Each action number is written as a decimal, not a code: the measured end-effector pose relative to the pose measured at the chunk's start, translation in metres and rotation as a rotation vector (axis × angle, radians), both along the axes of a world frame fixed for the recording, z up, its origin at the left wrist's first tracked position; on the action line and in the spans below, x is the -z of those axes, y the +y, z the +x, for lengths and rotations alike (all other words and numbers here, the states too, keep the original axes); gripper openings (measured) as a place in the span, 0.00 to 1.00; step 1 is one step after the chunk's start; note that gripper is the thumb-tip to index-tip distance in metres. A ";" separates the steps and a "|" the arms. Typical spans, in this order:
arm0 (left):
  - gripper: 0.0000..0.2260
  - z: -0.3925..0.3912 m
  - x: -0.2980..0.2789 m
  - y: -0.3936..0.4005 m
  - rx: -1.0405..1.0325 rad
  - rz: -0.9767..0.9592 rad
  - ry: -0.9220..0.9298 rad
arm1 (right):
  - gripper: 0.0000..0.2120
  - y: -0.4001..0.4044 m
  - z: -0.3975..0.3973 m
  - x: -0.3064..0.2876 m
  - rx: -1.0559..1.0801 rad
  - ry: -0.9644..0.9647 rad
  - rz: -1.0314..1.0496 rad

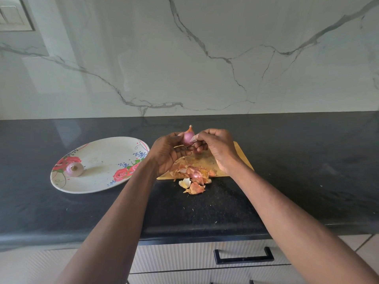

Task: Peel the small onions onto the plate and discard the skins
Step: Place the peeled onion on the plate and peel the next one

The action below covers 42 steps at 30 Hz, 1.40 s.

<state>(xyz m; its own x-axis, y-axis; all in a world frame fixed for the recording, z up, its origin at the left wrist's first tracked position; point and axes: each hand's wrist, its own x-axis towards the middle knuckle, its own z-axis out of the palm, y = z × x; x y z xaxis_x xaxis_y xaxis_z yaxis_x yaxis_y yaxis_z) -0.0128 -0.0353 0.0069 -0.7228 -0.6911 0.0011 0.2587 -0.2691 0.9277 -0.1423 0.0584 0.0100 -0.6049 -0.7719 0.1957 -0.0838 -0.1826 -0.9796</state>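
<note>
Both hands meet above the far part of a wooden cutting board [240, 158] on the dark worktop [307, 171]. The left hand [166, 154] holds a small onion [188, 137] in a curled grip, its fingers wrapped round the lower part, the pointed tip standing up above them. The right hand [217, 148] comes in from the other side, and its fingertips [198, 137] pinch a pale flap of skin at the onion's right flank; whether that flap is already free of the bulb is hard to tell at this size. So the onion sits between the two grips, touching both, raised off the board.

Below the hands a heap of orange-brown skins [194, 174] lies on the near edge of the board and spills onto the worktop. To the left, well apart from the hands, a flowered oval plate [102, 158] carries one peeled onion [74, 169] near its left end.
</note>
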 end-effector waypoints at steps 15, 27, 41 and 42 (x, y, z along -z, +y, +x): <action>0.08 0.000 0.002 -0.004 0.000 -0.012 -0.017 | 0.03 0.001 0.002 -0.003 -0.073 -0.114 -0.042; 0.10 0.004 -0.002 -0.004 0.036 0.081 0.101 | 0.04 0.001 0.000 -0.007 -0.173 -0.309 -0.106; 0.08 0.001 0.000 -0.004 -0.031 0.086 0.113 | 0.07 0.002 -0.003 0.000 -0.045 -0.040 0.020; 0.07 0.001 -0.001 -0.003 -0.030 0.089 0.108 | 0.05 0.001 -0.002 0.001 -0.032 -0.026 0.016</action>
<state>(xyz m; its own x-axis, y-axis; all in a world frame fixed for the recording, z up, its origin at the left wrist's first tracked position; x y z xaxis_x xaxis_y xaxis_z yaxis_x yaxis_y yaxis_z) -0.0115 -0.0387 0.0075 -0.7006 -0.7134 0.0150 0.3647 -0.3399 0.8669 -0.1447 0.0597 0.0092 -0.5846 -0.7939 0.1675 -0.0526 -0.1689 -0.9842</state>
